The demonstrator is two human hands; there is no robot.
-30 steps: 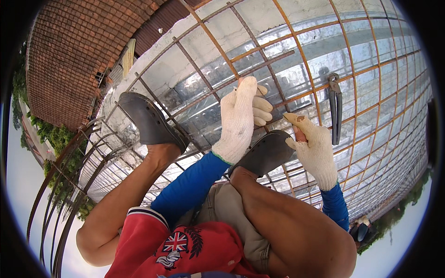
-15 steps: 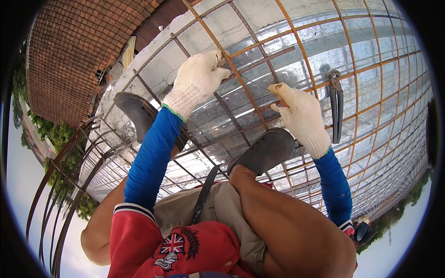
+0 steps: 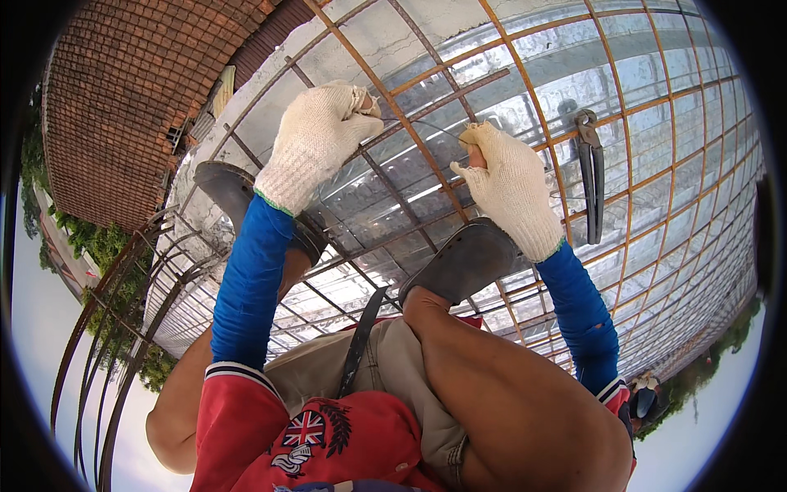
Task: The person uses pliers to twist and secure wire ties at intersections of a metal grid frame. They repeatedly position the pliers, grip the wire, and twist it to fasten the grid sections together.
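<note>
My left hand (image 3: 316,139), in a cream knit glove, is closed beside a crossing of the rusty rebar mesh (image 3: 610,61), thumb and fingertips pinched together. My right hand (image 3: 515,187), gloved alike with torn fingertips, is pinched over the mesh to the right. A thin tie wire (image 3: 438,129) spans the gap between the two hands, passing a steel bar. Both hands seem to grip it, though its ends are hidden in the fingers. Dark-handled pincers (image 3: 587,135) lie on the mesh right of my right hand.
Shiny metal decking (image 3: 492,115) lies beneath the mesh. My dark clogs (image 3: 459,262) rest on the bars. Bent rebar (image 3: 123,361) sticks out at the left, past the rough concrete edge (image 3: 266,102). Beyond is a tiled roof (image 3: 139,107) lower down. Another person (image 3: 646,398) is at the far right.
Both hands have shifted a little left within the picture, the right also upward, with the wire still between them. The view has moved slightly; the pincers stay on the mesh.
</note>
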